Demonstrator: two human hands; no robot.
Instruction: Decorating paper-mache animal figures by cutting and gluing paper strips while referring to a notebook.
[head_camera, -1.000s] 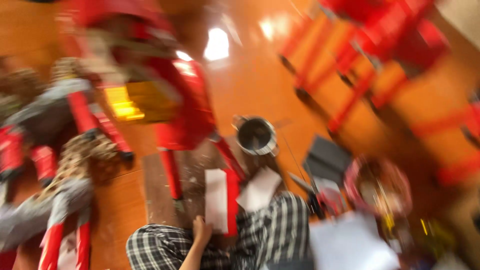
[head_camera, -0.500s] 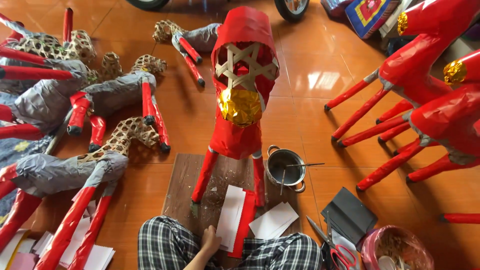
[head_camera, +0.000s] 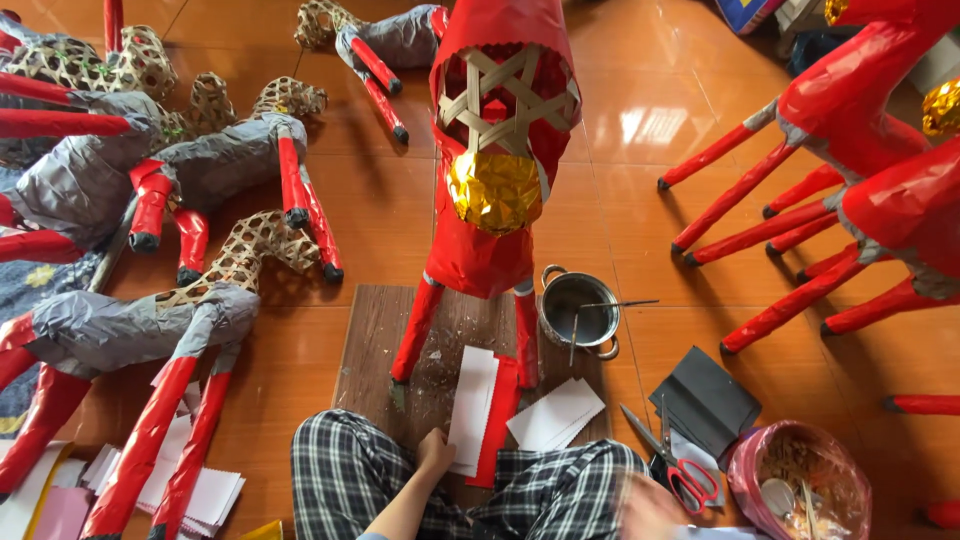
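Note:
I sit on the floor in checked trousers before a wooden board (head_camera: 372, 345). A red paper-covered animal figure (head_camera: 490, 215) with a woven bamboo star and a gold foil ball (head_camera: 494, 190) stands on the board. My left hand (head_camera: 435, 452) grips the near edge of a white paper strip (head_camera: 473, 405), which lies on a red strip (head_camera: 503, 410). My right hand (head_camera: 645, 503) is a blur at the lower right, close to red-handled scissors (head_camera: 680, 470); whether it holds anything is unclear.
A small metal pot (head_camera: 577, 310) with a stick in it stands right of the figure. Loose white sheets (head_camera: 555, 412), a dark folder (head_camera: 705, 400) and a pink bowl (head_camera: 795, 480) lie nearby. Grey and red bamboo-frame figures (head_camera: 190, 165) crowd the left; red figures (head_camera: 860, 130) stand at the right.
The view has steadied and drawn closer to the red figure. My left hand stays on the white strip. My right hand has come into view, blurred, at the lower right.

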